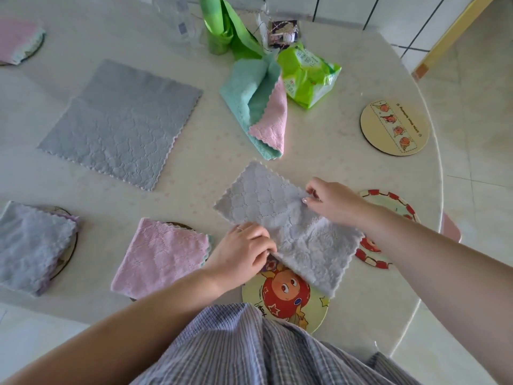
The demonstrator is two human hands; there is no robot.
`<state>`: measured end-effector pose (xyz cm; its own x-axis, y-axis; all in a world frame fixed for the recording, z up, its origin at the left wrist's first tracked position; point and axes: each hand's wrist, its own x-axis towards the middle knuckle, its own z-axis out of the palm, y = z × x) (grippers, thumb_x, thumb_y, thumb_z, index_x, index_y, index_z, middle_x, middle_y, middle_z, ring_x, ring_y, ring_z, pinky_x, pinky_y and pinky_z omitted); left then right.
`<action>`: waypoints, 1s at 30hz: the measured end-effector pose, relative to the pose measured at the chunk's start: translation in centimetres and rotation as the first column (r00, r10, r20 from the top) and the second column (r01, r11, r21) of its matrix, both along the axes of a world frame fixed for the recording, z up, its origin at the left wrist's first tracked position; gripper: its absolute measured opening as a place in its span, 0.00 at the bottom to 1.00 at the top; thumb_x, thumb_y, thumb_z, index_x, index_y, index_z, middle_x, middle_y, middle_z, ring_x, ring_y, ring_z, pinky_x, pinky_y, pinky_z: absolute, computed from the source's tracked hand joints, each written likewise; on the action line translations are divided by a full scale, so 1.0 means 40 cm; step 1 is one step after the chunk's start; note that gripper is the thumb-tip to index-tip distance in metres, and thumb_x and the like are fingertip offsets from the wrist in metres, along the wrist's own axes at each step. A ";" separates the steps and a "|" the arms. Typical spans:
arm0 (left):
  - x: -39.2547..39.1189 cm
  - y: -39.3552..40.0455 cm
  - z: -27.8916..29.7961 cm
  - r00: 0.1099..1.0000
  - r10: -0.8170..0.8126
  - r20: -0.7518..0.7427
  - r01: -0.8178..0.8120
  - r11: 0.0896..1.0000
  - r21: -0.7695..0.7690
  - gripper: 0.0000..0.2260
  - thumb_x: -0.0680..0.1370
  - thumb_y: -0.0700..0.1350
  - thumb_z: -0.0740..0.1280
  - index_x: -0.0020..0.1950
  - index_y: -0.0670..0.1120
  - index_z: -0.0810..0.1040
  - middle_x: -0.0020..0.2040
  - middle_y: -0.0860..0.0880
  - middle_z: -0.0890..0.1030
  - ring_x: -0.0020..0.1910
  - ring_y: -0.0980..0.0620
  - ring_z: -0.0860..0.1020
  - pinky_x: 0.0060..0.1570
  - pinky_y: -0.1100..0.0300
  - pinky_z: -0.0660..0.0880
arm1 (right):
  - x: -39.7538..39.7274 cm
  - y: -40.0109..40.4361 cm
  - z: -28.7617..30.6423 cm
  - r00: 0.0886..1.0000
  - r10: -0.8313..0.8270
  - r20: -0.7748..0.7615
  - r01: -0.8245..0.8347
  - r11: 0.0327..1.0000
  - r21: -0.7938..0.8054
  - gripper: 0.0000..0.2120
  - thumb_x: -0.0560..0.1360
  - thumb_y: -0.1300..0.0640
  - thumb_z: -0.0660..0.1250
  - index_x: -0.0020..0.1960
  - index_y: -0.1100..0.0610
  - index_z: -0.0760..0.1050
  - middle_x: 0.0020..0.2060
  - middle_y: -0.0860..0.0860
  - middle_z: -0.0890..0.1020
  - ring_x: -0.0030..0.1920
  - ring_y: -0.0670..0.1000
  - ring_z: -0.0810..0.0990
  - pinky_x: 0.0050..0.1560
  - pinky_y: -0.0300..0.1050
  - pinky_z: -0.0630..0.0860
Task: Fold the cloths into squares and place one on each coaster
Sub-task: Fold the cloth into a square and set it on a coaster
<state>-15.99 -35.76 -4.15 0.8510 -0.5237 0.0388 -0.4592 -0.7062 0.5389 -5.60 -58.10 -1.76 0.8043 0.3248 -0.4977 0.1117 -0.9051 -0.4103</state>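
A grey cloth (266, 201), folded into a long strip, lies across the near middle of the table. My left hand (244, 248) pinches its near edge and my right hand (330, 201) pinches its far edge, both at mid-length. The strip overlaps a cartoon-character coaster (288, 298) and a red-rimmed coaster (388, 204). A bare coaster (394, 127) with four figures lies at the right. A folded pink cloth (161, 257) and a folded lavender cloth (30, 245) each cover a coaster at the left. A flat grey cloth (122, 123) and a crumpled teal-and-pink cloth (258, 107) lie farther back.
A folded pink cloth (16, 40) sits on a coaster at the far left corner. A green tissue pack (308, 73), a green roll (219, 26) and clear plastic wrapping (180, 20) stand at the back. The round table's edge (438, 190) curves along the right.
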 end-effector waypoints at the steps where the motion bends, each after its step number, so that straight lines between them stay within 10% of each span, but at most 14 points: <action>1: -0.003 0.017 0.001 1.000 0.022 0.018 -0.022 1.000 0.014 0.04 0.72 0.41 0.70 0.44 0.50 0.81 0.45 0.53 0.78 0.47 0.52 0.76 0.53 0.56 0.73 | -0.017 -0.008 -0.001 0.999 -0.036 -0.021 0.036 0.999 0.020 0.08 0.79 0.52 0.57 0.54 0.56 0.67 0.35 0.50 0.75 0.30 0.49 0.70 0.31 0.43 0.66; 10: -0.007 0.068 0.009 0.993 0.079 0.090 -0.101 0.954 0.281 0.10 0.72 0.40 0.69 0.51 0.50 0.80 0.58 0.49 0.77 0.61 0.46 0.73 0.61 0.49 0.69 | -0.198 0.005 -0.024 0.921 -0.371 -0.117 0.387 0.906 0.173 0.14 0.80 0.54 0.58 0.64 0.56 0.67 0.53 0.51 0.80 0.37 0.51 0.79 0.33 0.44 0.75; 14: -0.053 0.056 -0.038 0.992 0.013 0.122 -0.052 0.944 0.326 0.24 0.67 0.38 0.73 0.62 0.50 0.76 0.64 0.47 0.76 0.64 0.46 0.74 0.64 0.47 0.65 | -0.253 -0.015 -0.016 0.905 -0.411 -0.111 0.425 0.850 0.311 0.21 0.81 0.58 0.54 0.72 0.45 0.60 0.47 0.39 0.74 0.19 0.41 0.66 0.21 0.32 0.63; 17: -0.066 0.044 -0.058 0.994 0.024 0.107 -0.061 0.933 0.355 0.28 0.68 0.38 0.74 0.67 0.49 0.72 0.67 0.47 0.73 0.67 0.47 0.71 0.66 0.45 0.60 | -0.290 -0.041 -0.013 0.964 -0.266 0.021 0.250 0.930 0.271 0.22 0.80 0.60 0.54 0.69 0.39 0.65 0.60 0.39 0.73 0.21 0.38 0.68 0.25 0.29 0.65; 21: -0.062 0.042 -0.064 0.999 0.021 0.044 -0.036 0.927 0.373 0.25 0.79 0.40 0.59 0.75 0.53 0.57 0.76 0.52 0.54 0.75 0.51 0.51 0.71 0.51 0.42 | -0.313 -0.048 -0.019 0.986 -0.070 0.155 0.052 0.992 0.114 0.23 0.78 0.64 0.58 0.68 0.44 0.68 0.65 0.43 0.74 0.57 0.39 0.75 0.59 0.37 0.70; 30: -0.054 0.049 -0.072 0.995 -0.082 0.059 0.047 0.893 0.448 0.27 0.75 0.50 0.63 0.73 0.53 0.61 0.75 0.47 0.61 0.74 0.46 0.59 0.69 0.35 0.50 | -0.287 -0.070 -0.061 0.789 0.376 0.486 -0.276 0.924 -0.266 0.33 0.64 0.60 0.74 0.67 0.51 0.70 0.67 0.58 0.69 0.67 0.60 0.69 0.65 0.56 0.62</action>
